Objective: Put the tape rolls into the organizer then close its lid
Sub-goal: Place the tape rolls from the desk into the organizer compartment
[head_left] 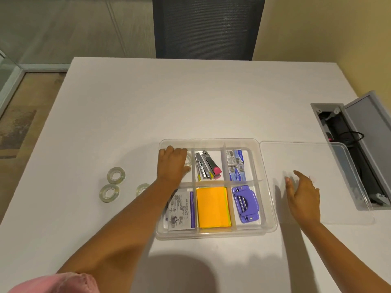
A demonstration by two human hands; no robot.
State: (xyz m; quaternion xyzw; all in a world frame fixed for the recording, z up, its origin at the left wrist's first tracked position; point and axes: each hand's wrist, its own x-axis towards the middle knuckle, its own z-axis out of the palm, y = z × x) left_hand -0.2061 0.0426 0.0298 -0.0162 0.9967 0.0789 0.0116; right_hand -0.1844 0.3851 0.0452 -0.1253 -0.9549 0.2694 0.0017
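A clear plastic organizer (269,187) with several compartments lies open on the white table. My left hand (172,166) reaches into its far-left compartment and rests over a clear tape roll (189,160), fingers curled on it. Three more clear tape rolls lie on the table to the left: one (116,175), one (109,193), and one (141,189) partly hidden by my forearm. The clear lid (313,166) lies flat to the right of the organizer. My right hand (303,195) hovers over the lid's near-left part, fingers apart, holding nothing.
The organizer holds staplers (206,166), staple boxes (236,163), a purple hole punch (246,204), orange sticky notes (212,207) and a printed packet (182,210). An open cable hatch (351,153) sits at the table's right edge. A dark chair (208,26) stands behind the table.
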